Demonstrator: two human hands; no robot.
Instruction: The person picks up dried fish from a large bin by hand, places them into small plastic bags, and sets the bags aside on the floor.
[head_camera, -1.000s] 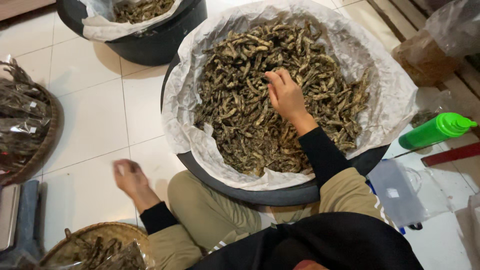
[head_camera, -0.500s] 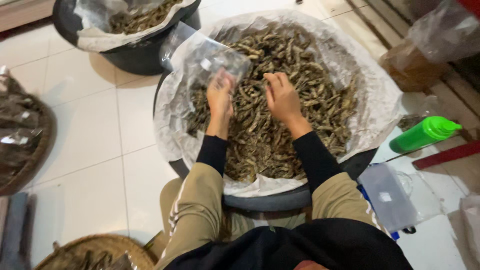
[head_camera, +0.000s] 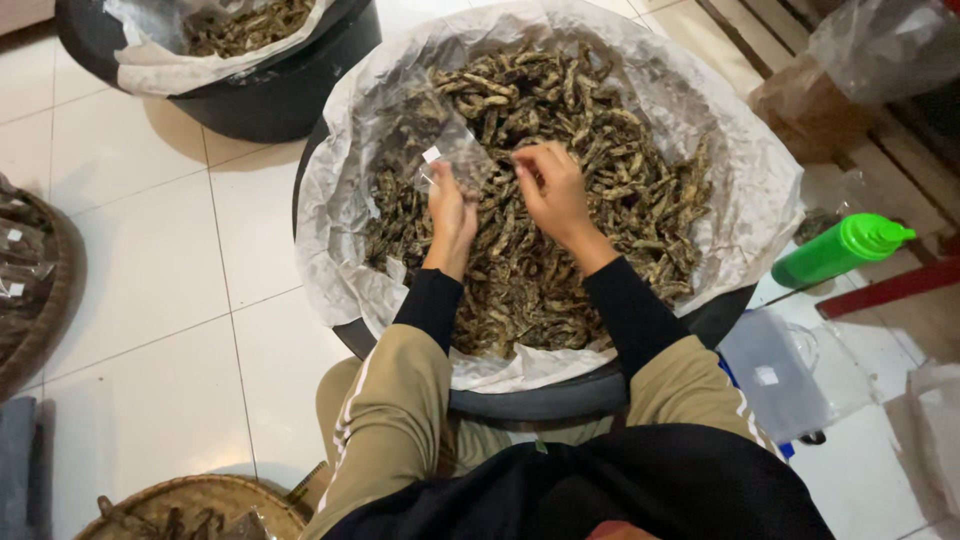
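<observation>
A big black basin (head_camera: 560, 400) lined with white paper (head_camera: 745, 170) holds a heap of dried brownish fish (head_camera: 610, 200). Over the heap my left hand (head_camera: 450, 210) grips a clear plastic bag (head_camera: 430, 135) by its mouth, the bag lying open toward the far side. My right hand (head_camera: 552, 190) is beside it with fingers pinched at the bag's opening, over the fish. Both arms wear black sleeves and reach from my lap.
A second black basin (head_camera: 280, 90) with paper and dried fish stands at the far left. Woven baskets (head_camera: 40, 290) with packed bags sit at the left and bottom left (head_camera: 190, 505). A green bottle (head_camera: 840, 250), a clear container (head_camera: 780, 370) and wooden slats lie at the right.
My left hand came up from the floor at my left with a clear bag and now holds it over the basin. My right hand moved from the fish to the bag's mouth.
</observation>
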